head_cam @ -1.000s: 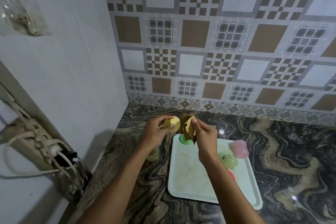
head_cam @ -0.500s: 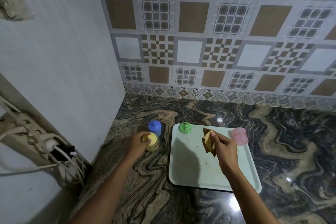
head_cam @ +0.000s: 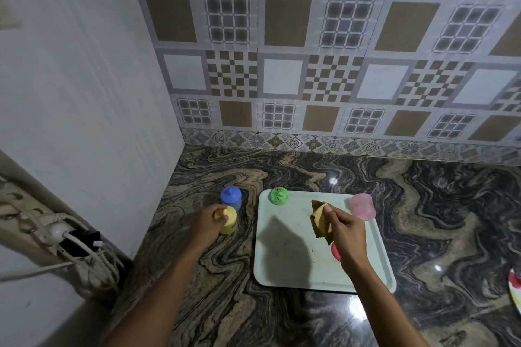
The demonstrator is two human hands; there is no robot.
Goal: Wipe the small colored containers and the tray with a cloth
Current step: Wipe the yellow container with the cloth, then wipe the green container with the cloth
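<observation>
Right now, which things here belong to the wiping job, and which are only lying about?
Job: cloth, tray, yellow container, blue container, green container, pink container, red container (partly hidden).
Lying about: power strip, cables, plate at the right edge.

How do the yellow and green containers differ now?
The yellow container stands on the countertop, left of the tray; the green container stands in the tray's far left corner. The left hand grips the yellow one; nothing touches the green one. Both are small and upright.

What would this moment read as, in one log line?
left hand: grips yellow container on counter beside blue container | right hand: pinches cloth over tray | tray far corners: green container, pink container
</observation>
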